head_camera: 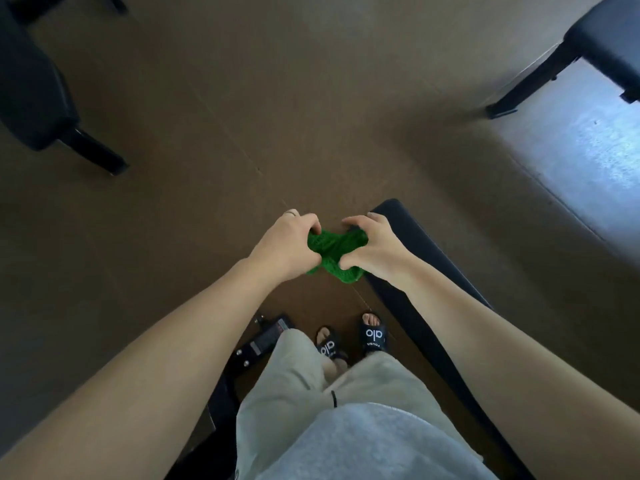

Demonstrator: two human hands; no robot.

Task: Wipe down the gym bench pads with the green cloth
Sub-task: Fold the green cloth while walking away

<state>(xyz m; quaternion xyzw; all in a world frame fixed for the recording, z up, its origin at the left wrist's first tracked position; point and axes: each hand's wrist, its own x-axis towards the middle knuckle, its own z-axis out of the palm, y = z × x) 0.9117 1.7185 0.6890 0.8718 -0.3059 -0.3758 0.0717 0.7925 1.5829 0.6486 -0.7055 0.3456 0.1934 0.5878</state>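
Note:
The green cloth point(334, 252) is bunched up between both hands, held in the air above the floor in the middle of the view. My left hand point(289, 245) grips its left side and my right hand point(375, 247) grips its right side, fingers curled into the fabric. A long black bench pad point(420, 271) runs from just under my right hand down toward the lower right, partly hidden by my right forearm.
Another black padded bench point(29, 95) with a dark leg stands at the far left. A third black pad on a black frame point(609, 39) sits at the top right. A black bench base with bolts point(259, 344) lies by my sandalled feet point(372, 336). The floor is brown.

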